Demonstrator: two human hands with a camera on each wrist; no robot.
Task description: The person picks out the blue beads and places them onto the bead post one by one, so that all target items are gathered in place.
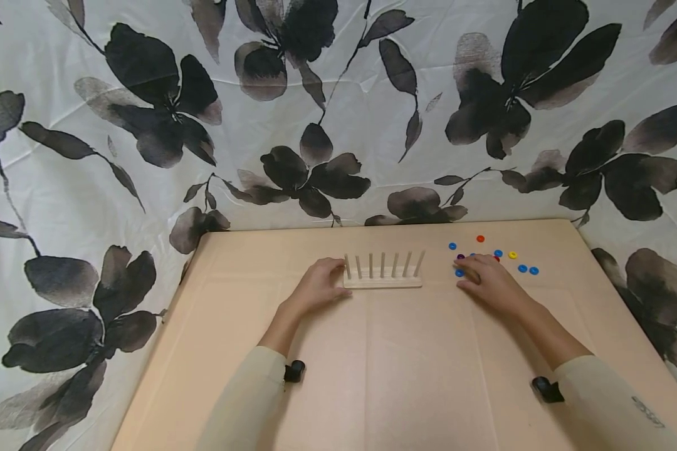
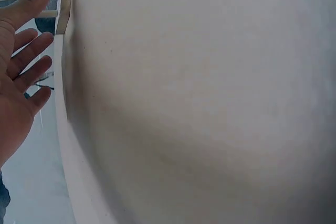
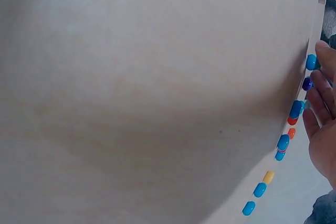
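Note:
A pale wooden rack (image 1: 383, 285) with a row of several upright pegs stands near the table's far edge; no beads sit on the pegs. At its left end is my left hand (image 1: 320, 283), fingers spread and thumb by the base; whether it touches the wood I cannot tell. To the right, my right hand (image 1: 492, 285) hovers at the small round beads, fingers loosely bent, with a blue bead (image 1: 459, 273) and a purple bead (image 1: 461, 256) close to its fingertips. In the right wrist view, no bead shows gripped in the right hand (image 3: 324, 114).
Around the right hand lie a red bead (image 1: 481, 238), a yellow bead (image 1: 513, 255) and several blue ones (image 1: 522, 269). The light wooden table (image 1: 417, 363) ends just behind rack and beads. A white cloth (image 1: 338, 125) with dark flowers hangs beyond it.

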